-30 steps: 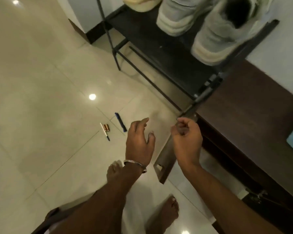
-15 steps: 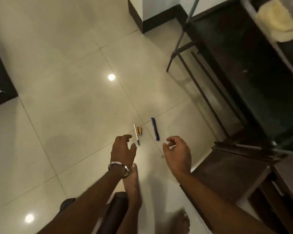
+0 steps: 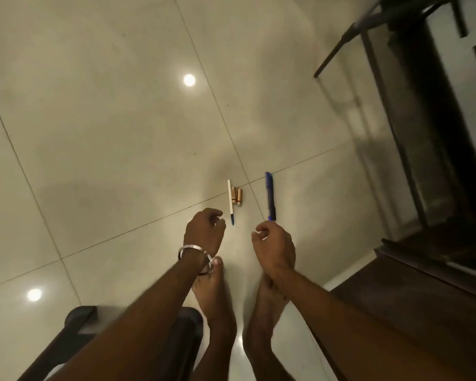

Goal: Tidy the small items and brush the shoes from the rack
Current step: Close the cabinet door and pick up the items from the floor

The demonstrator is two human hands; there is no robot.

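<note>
Two bare feet (image 3: 217, 295) stand on the tiled floor (image 3: 107, 160) nearest the camera, with both hands held out just beyond them; the left hand (image 3: 204, 232), a metal bangle (image 3: 194, 250) at its wrist, hangs with fingers loosely curled and holds nothing; the right hand (image 3: 275, 247) is likewise loosely curled and empty, thumb and forefinger a little apart. Just past the left grip lies a white pen (image 3: 230, 202) with a blue tip, its long axis running away from the person, tip end nearest the fingers; touching its right side are two small copper-coloured batteries (image 3: 237, 195), side by side and parallel to it. Just beyond the right grip lies a blue pen (image 3: 270, 196), also pointing away, its near end almost under the fingertips; so each hand seems to have its own pen straight ahead, the right hand the closer to a pick-up. Farther off, at the right, stand dark wooden furniture (image 3: 412, 312) and the black metal shoe rack (image 3: 423, 78); no shoes show.
</note>
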